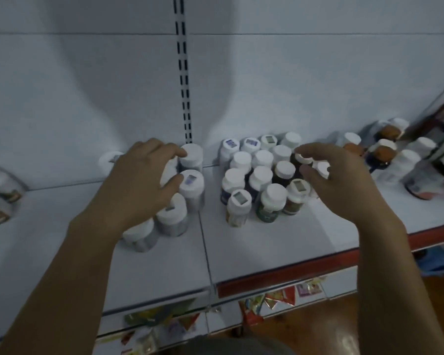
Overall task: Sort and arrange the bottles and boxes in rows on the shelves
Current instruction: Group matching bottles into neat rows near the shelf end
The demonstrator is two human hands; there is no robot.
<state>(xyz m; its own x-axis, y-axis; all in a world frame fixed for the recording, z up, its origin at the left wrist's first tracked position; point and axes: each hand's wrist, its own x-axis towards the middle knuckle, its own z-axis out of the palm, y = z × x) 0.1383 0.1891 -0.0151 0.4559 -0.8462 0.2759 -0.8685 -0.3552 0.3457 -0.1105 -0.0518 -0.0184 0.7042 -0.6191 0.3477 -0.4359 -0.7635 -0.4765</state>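
At chest height on the white shelf, the person has both bare hands out over the stock. The left hand arches over a line of clear bottles with white caps that runs from the back panel toward the front edge. Its forefinger lies on the cap of the rearmost one and its thumb touches the cap of the next. A half-hidden bottle shows between those two fingers. The fingers are bent, but I cannot tell whether they actually grip it. Just right of that line stands a tight block of bottles, all upright in short rows, some caps carrying a small label. At the block's right edge the right hand pinches the white cap of a dark bottle between curled forefinger and thumb. That bottle stands upright, right beside its neighbours. Farther right, near the back panel, stands a looser group of brown-filled bottles. Away at the far left, two more bottles look tilted, though they are blurred. A slotted upright runs up the back panel, and a red strip edges the shelf front. Coloured packets sit on the shelf below.
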